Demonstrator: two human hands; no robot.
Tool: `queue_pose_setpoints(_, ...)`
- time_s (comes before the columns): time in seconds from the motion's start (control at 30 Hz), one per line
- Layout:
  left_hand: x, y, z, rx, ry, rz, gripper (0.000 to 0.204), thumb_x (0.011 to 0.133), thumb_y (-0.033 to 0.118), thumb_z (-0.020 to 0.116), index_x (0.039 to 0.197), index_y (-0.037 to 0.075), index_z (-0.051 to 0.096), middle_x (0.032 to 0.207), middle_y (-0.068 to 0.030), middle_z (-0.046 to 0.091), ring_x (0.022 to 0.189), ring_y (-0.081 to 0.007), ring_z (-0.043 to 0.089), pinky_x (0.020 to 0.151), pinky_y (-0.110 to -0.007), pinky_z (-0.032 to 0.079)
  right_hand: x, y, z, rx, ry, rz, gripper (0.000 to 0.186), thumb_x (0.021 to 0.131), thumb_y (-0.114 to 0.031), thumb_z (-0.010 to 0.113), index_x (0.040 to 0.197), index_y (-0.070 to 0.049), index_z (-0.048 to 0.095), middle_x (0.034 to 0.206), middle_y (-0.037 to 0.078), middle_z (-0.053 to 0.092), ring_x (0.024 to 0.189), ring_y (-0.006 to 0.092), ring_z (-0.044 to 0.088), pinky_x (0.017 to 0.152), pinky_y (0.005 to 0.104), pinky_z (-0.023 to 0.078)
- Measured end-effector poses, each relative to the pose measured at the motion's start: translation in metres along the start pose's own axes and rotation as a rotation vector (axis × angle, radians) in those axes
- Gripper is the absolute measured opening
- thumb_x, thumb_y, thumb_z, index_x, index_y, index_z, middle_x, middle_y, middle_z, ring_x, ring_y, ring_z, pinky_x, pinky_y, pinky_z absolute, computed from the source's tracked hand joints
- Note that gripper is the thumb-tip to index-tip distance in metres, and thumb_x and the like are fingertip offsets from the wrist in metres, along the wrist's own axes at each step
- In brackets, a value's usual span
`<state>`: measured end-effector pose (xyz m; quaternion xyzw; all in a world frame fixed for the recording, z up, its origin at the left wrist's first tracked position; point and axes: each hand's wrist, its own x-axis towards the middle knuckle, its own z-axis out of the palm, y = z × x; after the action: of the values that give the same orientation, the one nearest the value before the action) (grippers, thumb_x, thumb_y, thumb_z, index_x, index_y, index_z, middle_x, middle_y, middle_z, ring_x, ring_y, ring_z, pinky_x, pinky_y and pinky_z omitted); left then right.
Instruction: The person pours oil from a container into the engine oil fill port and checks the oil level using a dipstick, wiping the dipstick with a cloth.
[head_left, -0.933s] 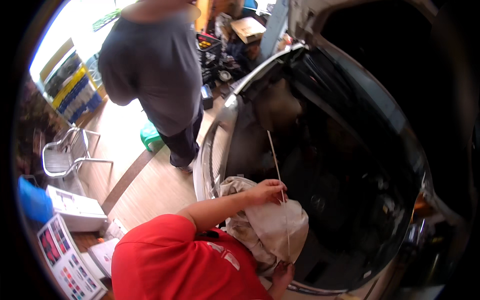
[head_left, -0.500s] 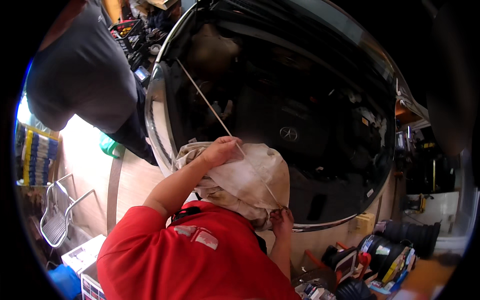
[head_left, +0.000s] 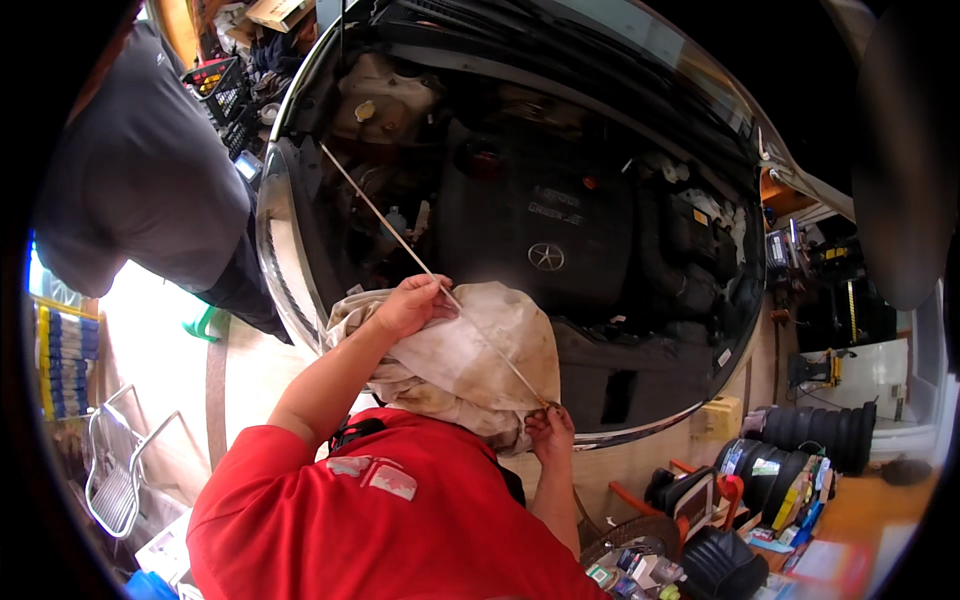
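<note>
The left hand (head_left: 412, 303) is curled shut around a dirty white rag (head_left: 470, 360), and it pinches a long thin dipstick (head_left: 400, 243) through the cloth. The right hand (head_left: 548, 428) is closed on the near end of the dipstick, just below the rag. The rag lies bunched on the front edge of the car's open engine bay (head_left: 560, 230). The far end of the dipstick pokes up over the left side of the engine bay. A moment ago the left hand was in much the same spot, so the stick has hardly slid through the rag. It looks like the wiping is only partly done. Another person in a grey top (head_left: 140, 190) stands left of the engine bay.
</note>
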<state>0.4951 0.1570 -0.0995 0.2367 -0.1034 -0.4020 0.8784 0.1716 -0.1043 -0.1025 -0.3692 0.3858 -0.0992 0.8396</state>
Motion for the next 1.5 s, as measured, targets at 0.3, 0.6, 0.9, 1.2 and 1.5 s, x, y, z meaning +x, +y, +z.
queue_pose_setpoints(0.3, 0.002, 0.001, -0.003, 0.012, -0.022, 0.003, 0.025, 0.099, 0.025, 0.061, 0.113, 0.005, 0.065, 0.101, -0.0145, 0.072, 0.100, -0.0315, 0.069, 0.087, -0.046, 0.057, -0.003, -0.001, 0.007, 0.010, -0.013, -0.012, 0.017, 0.096, -0.018, 0.065, 0.108, -0.009, 0.059, 0.084, 0.010, 0.068, 0.077, 0.0281, 0.072, 0.061, 0.0406, 0.060)
queue_pose_setpoints(0.6, 0.003, 0.003, 0.013, 0.019, -0.011, -0.004, 0.023, 0.101, 0.022, 0.057, 0.115, 0.005, 0.064, 0.100, -0.0145, 0.071, 0.100, -0.0276, 0.069, 0.089, -0.045, 0.056, -0.001, -0.004, 0.004, 0.013, -0.008, 0.009, 0.019, 0.096, -0.018, 0.064, 0.112, -0.010, 0.056, 0.084, 0.010, 0.067, 0.075, 0.0287, 0.072, 0.059, 0.0408, 0.060)
queue_pose_setpoints(0.9, -0.002, 0.005, 0.009, 0.068, 0.044, 0.021, 0.020, 0.100, 0.021, 0.058, 0.113, 0.007, 0.066, 0.101, -0.0105, 0.071, 0.098, -0.0277, 0.069, 0.087, -0.046, 0.056, -0.001, -0.001, 0.009, 0.060, -0.049, 0.016, 0.020, 0.096, -0.019, 0.065, 0.111, -0.009, 0.057, 0.084, 0.010, 0.068, 0.074, 0.0264, 0.072, 0.058, 0.0368, 0.058)
queue_pose_setpoints(1.2, 0.001, 0.008, 0.007, 0.139, 0.014, 0.025, 0.023, 0.102, 0.024, 0.056, 0.117, 0.007, 0.062, 0.105, -0.0104, 0.070, 0.096, -0.0254, 0.068, 0.086, -0.044, 0.055, -0.008, -0.011, 0.021, 0.015, 0.017, 0.040, 0.021, 0.096, -0.021, 0.063, 0.112, -0.009, 0.055, 0.086, 0.009, 0.067, 0.077, 0.0260, 0.072, 0.061, 0.0385, 0.059)
queue_pose_setpoints(1.5, 0.008, -0.004, -0.005, 0.124, -0.060, -0.026, 0.026, 0.100, 0.025, 0.060, 0.121, 0.009, 0.060, 0.112, -0.0079, 0.067, 0.106, -0.0252, 0.062, 0.093, -0.043, 0.052, -0.014, -0.015, 0.001, 0.040, -0.029, 0.003, 0.027, 0.095, -0.023, 0.067, 0.111, -0.005, 0.055, 0.086, 0.010, 0.066, 0.073, 0.0252, 0.071, 0.056, 0.0347, 0.058)
